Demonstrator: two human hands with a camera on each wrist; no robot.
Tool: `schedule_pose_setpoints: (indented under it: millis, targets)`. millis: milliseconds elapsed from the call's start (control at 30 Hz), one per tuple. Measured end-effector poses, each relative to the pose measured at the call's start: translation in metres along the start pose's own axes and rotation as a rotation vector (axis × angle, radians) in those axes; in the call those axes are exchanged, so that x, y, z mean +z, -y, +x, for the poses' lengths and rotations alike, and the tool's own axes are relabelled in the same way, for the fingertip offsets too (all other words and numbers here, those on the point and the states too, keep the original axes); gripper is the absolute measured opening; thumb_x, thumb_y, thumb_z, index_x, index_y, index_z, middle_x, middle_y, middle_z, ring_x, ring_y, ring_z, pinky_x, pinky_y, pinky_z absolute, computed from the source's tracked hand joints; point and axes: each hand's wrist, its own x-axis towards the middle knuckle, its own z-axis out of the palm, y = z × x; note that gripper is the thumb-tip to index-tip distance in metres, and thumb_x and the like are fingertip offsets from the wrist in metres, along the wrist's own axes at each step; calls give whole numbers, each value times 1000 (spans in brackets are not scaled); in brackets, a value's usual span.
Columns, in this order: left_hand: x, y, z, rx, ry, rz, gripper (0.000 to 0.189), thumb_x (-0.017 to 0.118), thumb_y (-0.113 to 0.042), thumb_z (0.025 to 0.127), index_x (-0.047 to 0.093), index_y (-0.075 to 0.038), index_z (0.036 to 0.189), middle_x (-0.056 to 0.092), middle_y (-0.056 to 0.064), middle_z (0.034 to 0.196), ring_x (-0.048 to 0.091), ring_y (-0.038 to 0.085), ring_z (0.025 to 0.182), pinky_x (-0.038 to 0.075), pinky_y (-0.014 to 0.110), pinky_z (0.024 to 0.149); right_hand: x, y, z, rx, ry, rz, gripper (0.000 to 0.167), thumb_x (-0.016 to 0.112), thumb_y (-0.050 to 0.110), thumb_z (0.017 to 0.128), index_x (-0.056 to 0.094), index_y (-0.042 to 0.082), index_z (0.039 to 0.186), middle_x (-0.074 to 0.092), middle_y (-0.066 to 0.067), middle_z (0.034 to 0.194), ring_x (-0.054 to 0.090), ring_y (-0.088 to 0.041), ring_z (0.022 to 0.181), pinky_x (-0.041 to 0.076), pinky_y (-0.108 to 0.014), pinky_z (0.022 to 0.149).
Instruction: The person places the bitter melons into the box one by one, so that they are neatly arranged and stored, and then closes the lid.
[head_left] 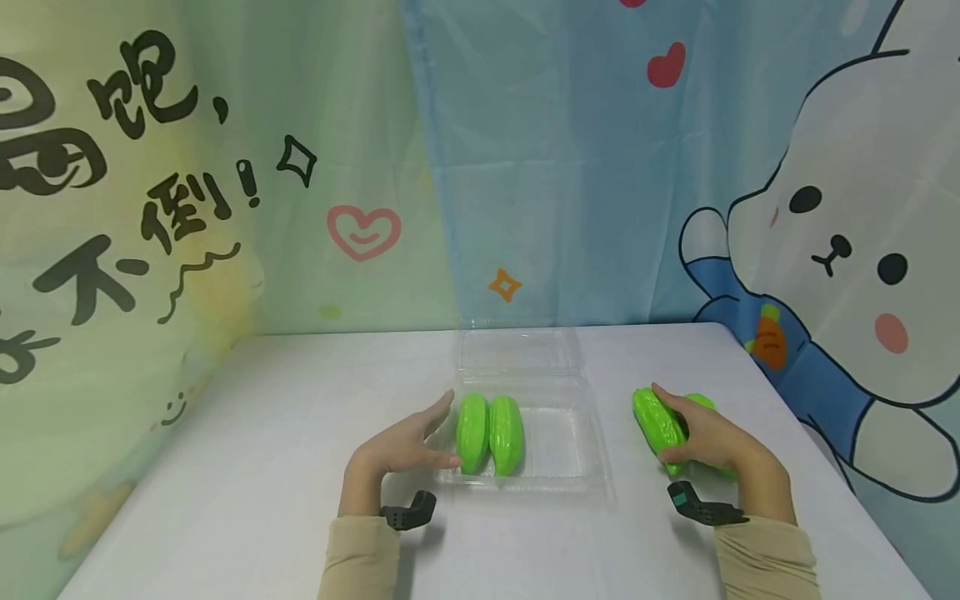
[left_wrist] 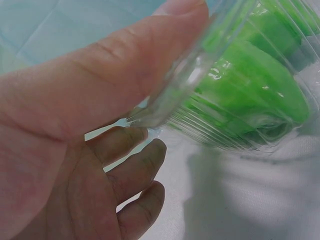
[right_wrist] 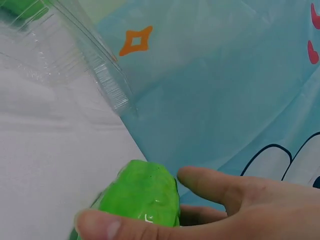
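Note:
A clear plastic box (head_left: 558,442) with its lid laid open at the back sits mid-table. Two glossy green bitter melons (head_left: 507,435) lie side by side in its left part. My left hand (head_left: 401,446) holds the box's left side, the thumb over the rim (left_wrist: 197,80) and the fingers outside and below. To the right of the box, my right hand (head_left: 708,437) grips another bumpy green bitter melon (head_left: 657,421) between thumb and fingers. One more green bitter melon (head_left: 702,401) lies behind that hand, mostly hidden by it.
The white table (head_left: 285,450) runs back to a printed curtain (head_left: 525,167) with hearts, lettering and a cartoon rabbit. The box's clear lid (head_left: 519,352) reaches close to the table's back edge. Each wrist carries a black camera mount (head_left: 408,511).

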Motion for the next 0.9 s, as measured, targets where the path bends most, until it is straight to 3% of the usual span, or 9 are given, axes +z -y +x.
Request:
schedule_pose_setpoints:
  millis: [267, 467, 733, 900]
  targets:
    - [0, -1, 0, -9, 1, 8, 106, 76, -40, 78, 8, -14, 154, 13, 7, 160, 24, 29, 144, 23, 45, 118, 1, -2, 3, 59, -1, -23, 119, 84, 41, 65, 10, 9, 153, 22, -36, 148, 23, -57, 132, 27, -74, 100]
    - [1, -1, 1, -16, 2, 8, 106, 76, -40, 77, 8, -14, 154, 12, 7, 160, 23, 28, 145, 24, 44, 118, 3, 0, 3, 71, 2, -25, 112, 82, 45, 66, 19, 11, 152, 23, -34, 149, 22, -56, 133, 27, -75, 98]
    - [1, 0, 3, -5, 1, -1, 106, 76, -40, 77, 8, -13, 154, 13, 8, 159, 23, 29, 145, 23, 44, 118, 1, 2, 0, -23, 29, 17, 98, 72, 42, 81, 19, -4, 149, 23, -35, 149, 24, -54, 133, 28, -69, 104]
    - [1, 1, 1, -5, 0, -23, 105, 76, -39, 77, 8, -14, 154, 13, 7, 160, 22, 28, 145, 23, 44, 118, 1, 5, -3, -57, 67, 55, 97, 75, 30, 79, 18, -6, 148, 23, -32, 151, 24, -52, 135, 27, -66, 107]
